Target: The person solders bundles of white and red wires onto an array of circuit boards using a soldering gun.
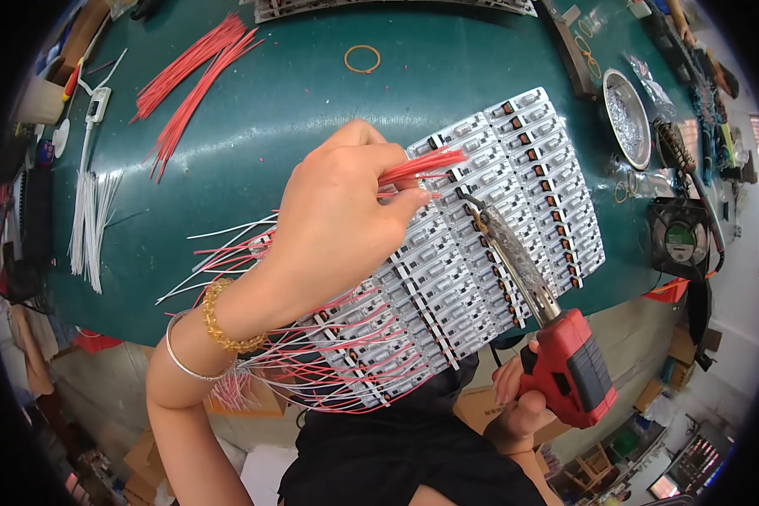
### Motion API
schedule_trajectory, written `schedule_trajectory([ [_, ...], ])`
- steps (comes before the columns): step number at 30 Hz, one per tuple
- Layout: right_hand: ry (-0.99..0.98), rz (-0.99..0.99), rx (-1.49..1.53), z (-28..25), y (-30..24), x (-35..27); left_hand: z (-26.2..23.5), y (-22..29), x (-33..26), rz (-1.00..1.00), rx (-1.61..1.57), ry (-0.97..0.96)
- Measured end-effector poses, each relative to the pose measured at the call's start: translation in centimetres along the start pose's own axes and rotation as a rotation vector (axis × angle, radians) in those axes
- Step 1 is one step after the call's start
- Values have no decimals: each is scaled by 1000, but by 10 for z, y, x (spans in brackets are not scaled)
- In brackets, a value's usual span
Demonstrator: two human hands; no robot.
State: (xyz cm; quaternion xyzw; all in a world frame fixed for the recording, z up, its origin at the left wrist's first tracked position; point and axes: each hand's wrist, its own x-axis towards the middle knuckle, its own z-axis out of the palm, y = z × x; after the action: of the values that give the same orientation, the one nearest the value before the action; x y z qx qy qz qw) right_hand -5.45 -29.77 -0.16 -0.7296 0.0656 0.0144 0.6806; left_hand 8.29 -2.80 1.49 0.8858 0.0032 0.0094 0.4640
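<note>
My left hand (345, 207) is closed around a bundle of red wires (426, 164), their ends pointing right over a panel of small circuit boards (514, 160). Black and copper-coloured parts run in rows across the panel, which lies tilted at the table's near edge. In my right hand (518, 409) is a red and black soldering iron (565, 363). Its bent dark tip is over the boards, just right of my left fingertips; whether it touches cannot be told. Red and white wires (354, 358) trail from the panel's lower left boards, partly beneath my left forearm.
Loose red wires (198, 72) lie at the far left, with white wires (92, 228) nearer the left edge. A yellow rubber band (362, 59) sits at the back. On the right stand a metal bowl (628, 118), a coiled iron holder (673, 145) and a small black fan (679, 239).
</note>
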Motion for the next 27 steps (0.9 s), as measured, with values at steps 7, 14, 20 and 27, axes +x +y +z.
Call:
schedule_trajectory([
  [7,-41,38,-16,4,1,5,9,-6,-3,38,72,57],
  [14,-137,-119,-787,-22,5,-7,12,-6,-5,104,66,94],
  [20,-357,-132,-959,-9,-7,2,14,-9,-7,117,94,111],
  [27,-199,-88,-548,-13,3,-1,16,-7,-7,134,118,116],
])
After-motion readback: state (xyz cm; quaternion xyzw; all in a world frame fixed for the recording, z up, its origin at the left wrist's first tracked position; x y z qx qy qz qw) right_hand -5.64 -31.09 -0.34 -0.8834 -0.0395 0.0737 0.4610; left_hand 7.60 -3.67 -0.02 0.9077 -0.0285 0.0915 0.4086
